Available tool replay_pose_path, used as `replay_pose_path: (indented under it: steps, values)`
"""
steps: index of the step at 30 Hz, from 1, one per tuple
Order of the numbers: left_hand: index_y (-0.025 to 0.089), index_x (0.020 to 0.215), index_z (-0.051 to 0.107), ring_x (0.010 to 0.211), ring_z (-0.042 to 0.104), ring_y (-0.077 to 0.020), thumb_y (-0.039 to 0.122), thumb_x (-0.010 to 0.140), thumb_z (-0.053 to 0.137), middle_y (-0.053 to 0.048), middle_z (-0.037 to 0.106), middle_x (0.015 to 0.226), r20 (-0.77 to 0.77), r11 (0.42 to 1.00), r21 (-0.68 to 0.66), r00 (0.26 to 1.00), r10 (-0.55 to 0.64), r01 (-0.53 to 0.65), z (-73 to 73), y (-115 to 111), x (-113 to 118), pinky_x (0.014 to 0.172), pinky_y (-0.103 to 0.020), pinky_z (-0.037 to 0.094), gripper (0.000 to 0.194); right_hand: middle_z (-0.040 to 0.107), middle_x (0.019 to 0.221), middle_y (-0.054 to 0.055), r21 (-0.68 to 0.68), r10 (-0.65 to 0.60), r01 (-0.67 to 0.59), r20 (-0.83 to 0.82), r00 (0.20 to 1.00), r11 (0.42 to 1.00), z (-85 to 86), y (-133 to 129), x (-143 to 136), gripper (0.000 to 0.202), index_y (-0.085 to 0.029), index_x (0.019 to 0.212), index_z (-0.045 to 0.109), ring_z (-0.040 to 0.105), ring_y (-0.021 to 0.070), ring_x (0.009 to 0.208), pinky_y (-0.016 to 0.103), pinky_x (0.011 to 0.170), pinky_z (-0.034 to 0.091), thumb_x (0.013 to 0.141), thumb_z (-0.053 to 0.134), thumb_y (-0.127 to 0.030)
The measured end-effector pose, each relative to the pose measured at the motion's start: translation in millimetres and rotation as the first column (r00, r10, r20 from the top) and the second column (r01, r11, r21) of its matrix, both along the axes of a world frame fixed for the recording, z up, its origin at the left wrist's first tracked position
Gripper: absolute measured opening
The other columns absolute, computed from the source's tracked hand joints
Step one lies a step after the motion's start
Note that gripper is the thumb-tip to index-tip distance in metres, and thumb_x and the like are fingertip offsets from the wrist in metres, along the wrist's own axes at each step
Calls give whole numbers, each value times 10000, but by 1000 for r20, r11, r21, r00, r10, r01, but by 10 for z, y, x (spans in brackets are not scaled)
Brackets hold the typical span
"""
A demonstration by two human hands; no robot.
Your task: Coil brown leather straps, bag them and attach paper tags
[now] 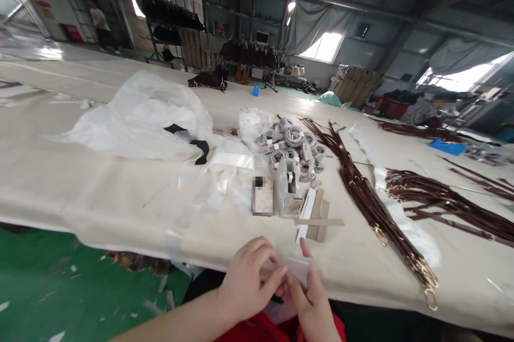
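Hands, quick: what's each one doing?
Left hand: pinching a small clear bag.
Right hand: holding the same bag.

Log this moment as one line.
left hand: pinching small clear plastic bag | right hand: holding same bag | place: cream table edge | nearby: tape dispenser, brown leather straps

The single head-worn camera looks forward and down, close over the table edge, the workshop receding beyond.
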State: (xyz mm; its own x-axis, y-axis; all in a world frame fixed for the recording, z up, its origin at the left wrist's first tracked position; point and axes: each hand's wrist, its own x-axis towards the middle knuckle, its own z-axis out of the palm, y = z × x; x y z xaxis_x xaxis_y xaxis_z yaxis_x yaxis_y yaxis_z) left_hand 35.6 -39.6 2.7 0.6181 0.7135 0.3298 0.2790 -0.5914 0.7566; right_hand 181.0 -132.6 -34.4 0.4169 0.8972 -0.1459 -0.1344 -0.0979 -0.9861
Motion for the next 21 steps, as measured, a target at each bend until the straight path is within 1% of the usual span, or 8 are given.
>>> replay_pose_path:
  steps: [3,5,8,10,11,13,15,21]
  values:
    - [156,734,660,787,617,-210,357,846,624,-78,636,874,-4,962,-243,992,-127,122,-48,106,42,730,-332,484,233,698,658,-31,-38,56,-58,-45,997,998,44,-20,-91,1034,-203,1570,87,656,172,556,301,582,553,814,710,-535]
    - [150,663,635,649,586,-151,456,851,626,-47,610,810,128,857,-462,973,-190,228,-106,127,84,603,-268,461,359,710,665,-22,-75,79,-84,-70,994,994,61,-20,-132,1099,-195,1557,90,661,175,527,296,541,541,759,765,-535]
    - [153,659,576,514,513,-102,560,748,734,14,542,678,328,636,-719,943,-44,280,-180,101,134,479,-214,373,445,762,768,36,-96,50,-57,-81,995,994,40,-9,-142,1133,-185,1526,131,666,177,502,296,508,533,699,796,-583]
    - [156,685,573,494,496,-100,567,704,781,26,549,613,405,505,-800,912,58,324,-187,84,144,483,-212,356,461,775,790,74,-124,51,-57,-50,997,991,4,-9,-124,951,-167,1425,345,683,197,520,296,496,529,715,743,-657]
    - [150,695,586,507,504,-104,562,698,792,17,575,612,434,471,-811,897,84,348,-176,84,141,502,-217,366,460,772,766,82,-148,73,-76,-27,997,986,-18,-11,-113,801,-159,1297,493,691,206,532,298,501,531,737,696,-694]
    - [131,716,633,586,546,-128,541,690,811,-15,632,665,456,480,-803,883,113,353,-130,101,126,567,-234,405,448,758,700,85,-190,152,-148,6,988,970,-59,-21,-96,606,-162,968,657,693,213,540,303,525,537,780,607,-737]
    - [119,742,672,646,563,-143,535,688,817,-24,649,704,447,513,-795,884,135,324,-75,134,103,612,-243,420,444,746,645,78,-213,238,-230,13,971,950,-95,-32,-90,584,-170,806,683,690,207,547,303,561,540,811,559,-742]
    - [132,670,611,555,444,-92,541,658,830,38,531,588,420,558,-787,891,175,261,-23,213,53,546,-212,330,464,770,786,94,-206,445,-410,167,880,889,-149,-33,-58,591,-162,833,744,701,229,718,326,694,545,901,468,-680]
